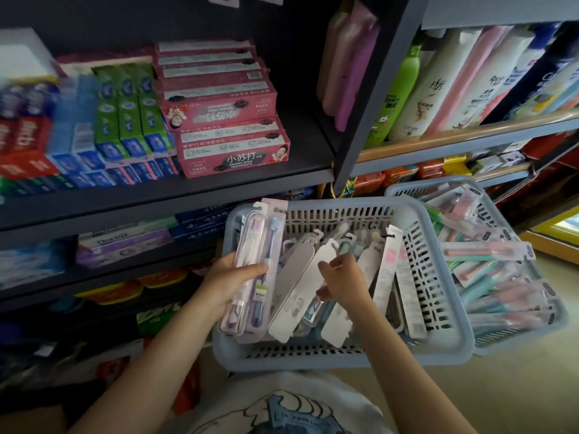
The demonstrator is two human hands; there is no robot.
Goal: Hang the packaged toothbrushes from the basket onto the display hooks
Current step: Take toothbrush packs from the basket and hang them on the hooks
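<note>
We've got our left hand (233,278) clamped on a small stack of packs (254,270), thumb across the front, fingers curled round the back; the stack stands near upright over the left end of the basket (341,355). Two brushes show thru the clear front, one purple, one blue. Our right hand (343,278) is down inside the basket w/ fingers curled, pinching at the top of a white-backed pack (332,308) lying face down among the others; exact grip is hard to read. More packs lean across the basket, mostly card backs up, plus one pink-label pack (388,270) propped against the right wall. A 2nd basket (404,191), just beside on the right, holds pink & teal brush packs. Shelves (175,186) at left carry toothpaste boxes (232,145); bottles (438,86) stand on the upper right shelf.
</note>
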